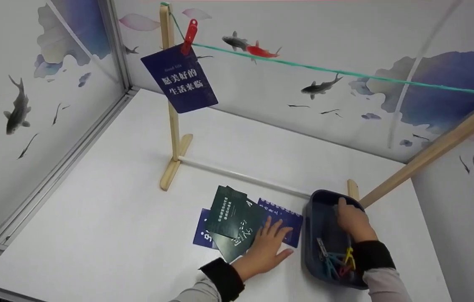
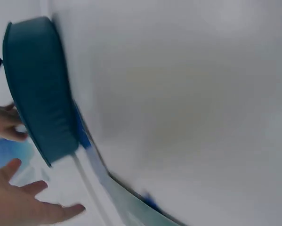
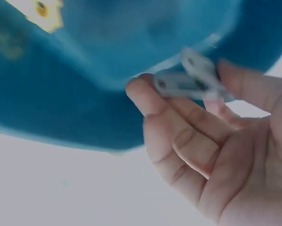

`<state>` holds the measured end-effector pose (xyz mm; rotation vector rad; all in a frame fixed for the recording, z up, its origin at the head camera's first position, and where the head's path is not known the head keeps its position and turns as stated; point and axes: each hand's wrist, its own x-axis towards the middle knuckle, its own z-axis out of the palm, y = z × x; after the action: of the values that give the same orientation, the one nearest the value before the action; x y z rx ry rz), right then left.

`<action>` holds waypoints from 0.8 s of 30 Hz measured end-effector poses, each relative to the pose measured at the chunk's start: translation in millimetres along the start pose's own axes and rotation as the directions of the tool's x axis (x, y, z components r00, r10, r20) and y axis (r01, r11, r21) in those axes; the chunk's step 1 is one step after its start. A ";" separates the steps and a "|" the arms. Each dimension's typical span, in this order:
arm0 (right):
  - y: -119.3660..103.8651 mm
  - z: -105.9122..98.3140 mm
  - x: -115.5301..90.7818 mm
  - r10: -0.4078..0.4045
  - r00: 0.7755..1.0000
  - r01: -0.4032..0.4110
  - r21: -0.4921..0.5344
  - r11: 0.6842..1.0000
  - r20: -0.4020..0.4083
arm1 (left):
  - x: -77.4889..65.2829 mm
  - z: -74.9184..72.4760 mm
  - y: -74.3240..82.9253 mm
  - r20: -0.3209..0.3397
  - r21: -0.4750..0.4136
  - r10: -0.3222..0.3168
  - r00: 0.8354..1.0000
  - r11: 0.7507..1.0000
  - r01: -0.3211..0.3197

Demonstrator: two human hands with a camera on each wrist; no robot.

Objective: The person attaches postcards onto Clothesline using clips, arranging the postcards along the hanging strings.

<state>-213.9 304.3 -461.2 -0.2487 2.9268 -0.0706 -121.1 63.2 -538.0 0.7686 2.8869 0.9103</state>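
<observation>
White table (image 1: 94, 209): overlapping green and blue cards (image 1: 226, 209); blue basket (image 1: 309, 243) just right; wooden stand (image 1: 169, 174) behind, on feet.

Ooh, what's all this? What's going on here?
A person's right hand pinches a small grey clip over a dark blue plastic basket holding other coloured clips. The left hand is spread over rectangular green and blue printed cards; whether it touches them is hard to tell. One dark blue rectangular card hangs by a red clip from a green string.
</observation>
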 end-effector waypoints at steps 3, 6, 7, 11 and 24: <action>-11.6 -15.0 -8.1 -0.042 0.993 0.038 -0.034 0.999 -0.114 | -3.9 -6.1 -14.6 -0.020 -0.047 -0.017 1.000 0.999 0.016; -29.8 -25.8 -16.4 -0.103 0.958 0.092 -0.055 0.994 -0.267 | -8.7 -10.4 -26.7 -0.052 -0.086 -0.067 0.996 0.994 0.062; -37.3 -28.1 -18.8 -0.126 0.941 0.115 -0.054 0.992 -0.314 | -9.6 -11.8 -30.7 -0.068 -0.095 -0.087 0.994 0.992 0.080; -69.7 -31.2 -29.0 -0.205 0.865 0.219 -0.024 0.976 -0.458 | -10.8 -21.9 -48.4 -0.180 -0.115 -0.191 0.965 0.978 0.172; -135.3 -28.5 -64.5 -0.405 0.679 0.503 -0.015 0.864 -0.612 | -11.7 -62.5 -110.9 -0.253 0.029 -0.453 0.855 0.879 0.475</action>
<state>-135.6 182.9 -411.8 -1.1300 3.3539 -0.5510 -170.7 -54.2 -547.9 -0.0677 3.1101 0.8596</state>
